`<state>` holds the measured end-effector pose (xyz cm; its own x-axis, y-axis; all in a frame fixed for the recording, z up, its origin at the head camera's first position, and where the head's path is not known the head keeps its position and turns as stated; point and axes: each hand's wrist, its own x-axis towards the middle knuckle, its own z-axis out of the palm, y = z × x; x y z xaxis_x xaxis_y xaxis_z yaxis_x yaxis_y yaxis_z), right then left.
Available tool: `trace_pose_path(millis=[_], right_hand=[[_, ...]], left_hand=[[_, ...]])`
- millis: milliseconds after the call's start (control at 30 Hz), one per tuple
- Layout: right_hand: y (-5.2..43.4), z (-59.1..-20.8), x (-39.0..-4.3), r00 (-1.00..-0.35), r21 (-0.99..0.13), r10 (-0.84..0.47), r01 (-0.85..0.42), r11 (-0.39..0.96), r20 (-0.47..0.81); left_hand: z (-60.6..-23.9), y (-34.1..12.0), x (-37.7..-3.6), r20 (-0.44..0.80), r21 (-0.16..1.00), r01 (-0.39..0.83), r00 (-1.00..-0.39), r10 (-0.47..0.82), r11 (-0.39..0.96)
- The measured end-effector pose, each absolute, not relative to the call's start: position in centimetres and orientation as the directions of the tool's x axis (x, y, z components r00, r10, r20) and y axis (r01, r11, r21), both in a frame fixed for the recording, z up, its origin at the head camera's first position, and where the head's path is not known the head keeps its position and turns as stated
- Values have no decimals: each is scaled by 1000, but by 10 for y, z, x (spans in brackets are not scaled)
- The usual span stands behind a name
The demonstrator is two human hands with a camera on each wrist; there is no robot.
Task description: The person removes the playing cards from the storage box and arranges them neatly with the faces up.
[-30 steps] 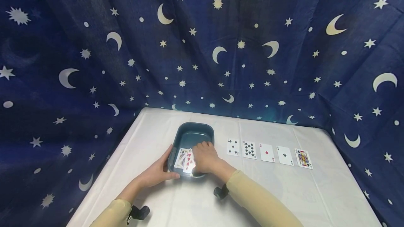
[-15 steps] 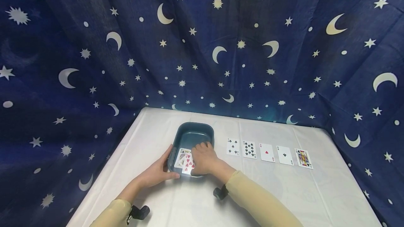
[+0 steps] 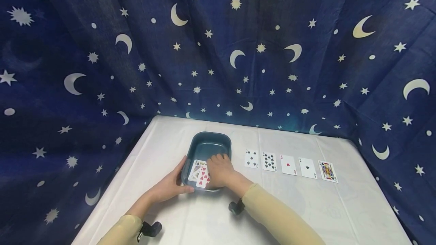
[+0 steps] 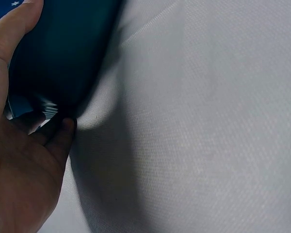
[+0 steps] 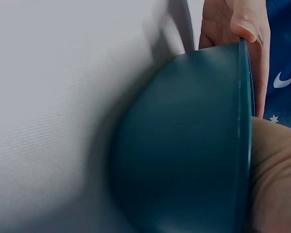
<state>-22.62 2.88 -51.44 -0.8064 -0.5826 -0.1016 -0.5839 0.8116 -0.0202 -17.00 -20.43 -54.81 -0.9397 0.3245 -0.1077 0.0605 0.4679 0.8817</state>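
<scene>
A dark teal tray (image 3: 207,138) stands on the white-covered table, with a face card (image 3: 196,169) lying in its near end. My left hand (image 3: 172,183) grips the tray's near left corner, thumb at the front and fingers along the side. Inside the tray my right hand (image 3: 220,170) bends over a hearts playing card (image 3: 203,178) and holds it by its right side. That card partly overlaps the face card. The right fingertips are hidden behind the hand, and in the right wrist view the tray wall (image 5: 184,141) blocks them.
Right of the tray lies a row of face-up cards: a spades card (image 3: 251,159), another black card (image 3: 269,161), an ace of hearts (image 3: 288,164), an ace of clubs (image 3: 308,168) and a face card (image 3: 328,171). A starry blue curtain (image 3: 218,48) hangs behind the table.
The hearts card has shifted slightly left and towards the near side of the tray, tilting a little, along with my right hand. My left hand and the tray stay put.
</scene>
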Motion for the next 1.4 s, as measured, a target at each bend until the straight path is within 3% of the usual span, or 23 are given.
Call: trace_pose_path(millis=[667,1000,1400], right_hand=[[23,-518,-233,-827,-91,-544,-536,839,-140],[29,-518,-236,-814,-127,-577,-567,814,-69],[85,-463,-244,-851,-279,-515,-522,806,105]], left_hand=[[-553,-204,-175,-124,872,58,-935,333,486],[-550,-204,-174,-123,876,56,-934,334,478],[-552,-205,-173,-121,864,59,-940,319,500]])
